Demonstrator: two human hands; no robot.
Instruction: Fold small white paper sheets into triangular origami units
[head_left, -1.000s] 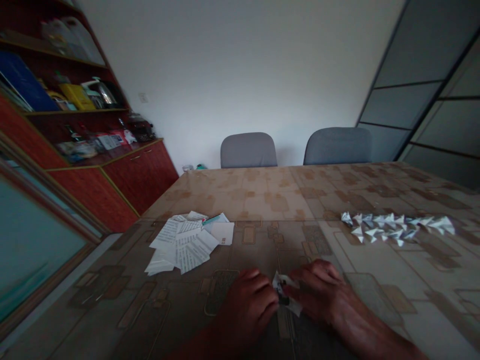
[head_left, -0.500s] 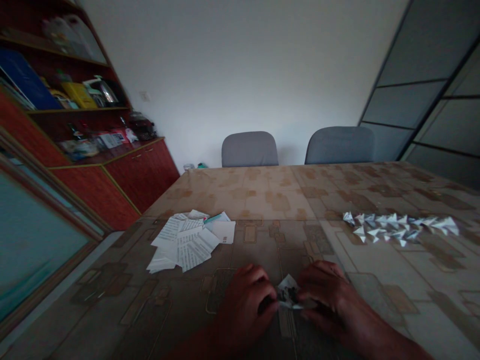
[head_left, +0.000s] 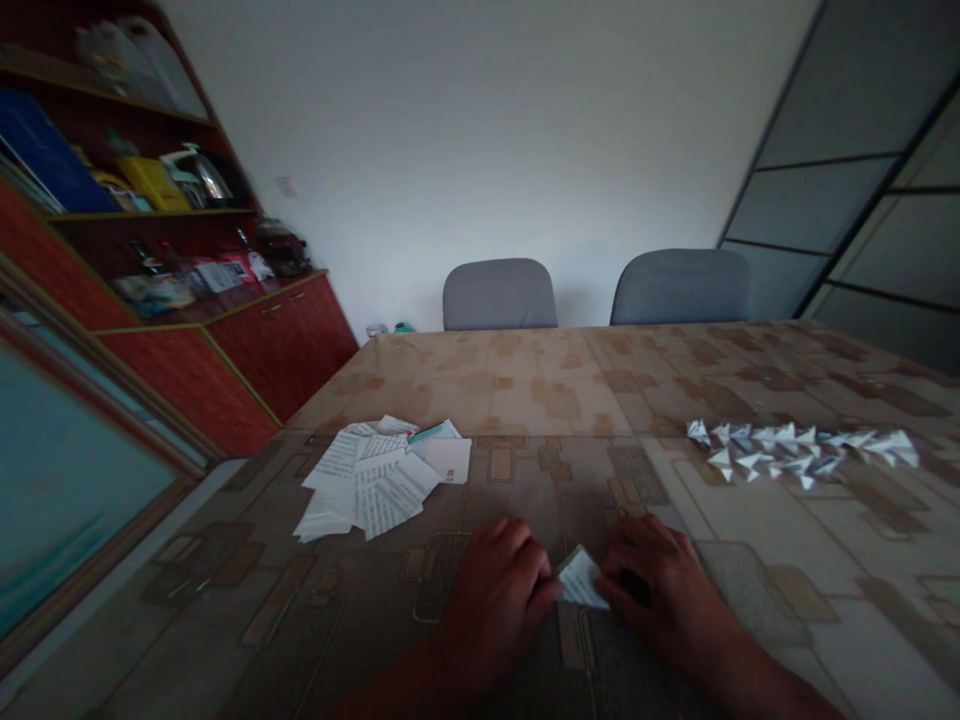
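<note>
Between my two hands, low on the table, is a small folded piece of paper [head_left: 582,578] with printed lines and a pointed top. My left hand [head_left: 504,578] pinches its left corner between thumb and fingers. At the right corner, my right hand [head_left: 654,575] grips the paper the same way, fingers curled. Ahead and to the left lies a loose pile of printed paper pieces [head_left: 386,490]. Over on the right stand several folded paper pieces [head_left: 784,450] with pointed tips, lined up in rows.
The table [head_left: 525,380] has a patterned cover. Two grey chairs [head_left: 499,295] stand at its far edge against the white wall. A red-brown cabinet [head_left: 292,340] with crowded shelves is at the left, and a panelled sliding door [head_left: 817,180] at the right.
The paper between my hands showed a dark printed patch and open folds; now a flat, pointed face with text lines is up. Both hands have shifted slightly and keep hold of it.
</note>
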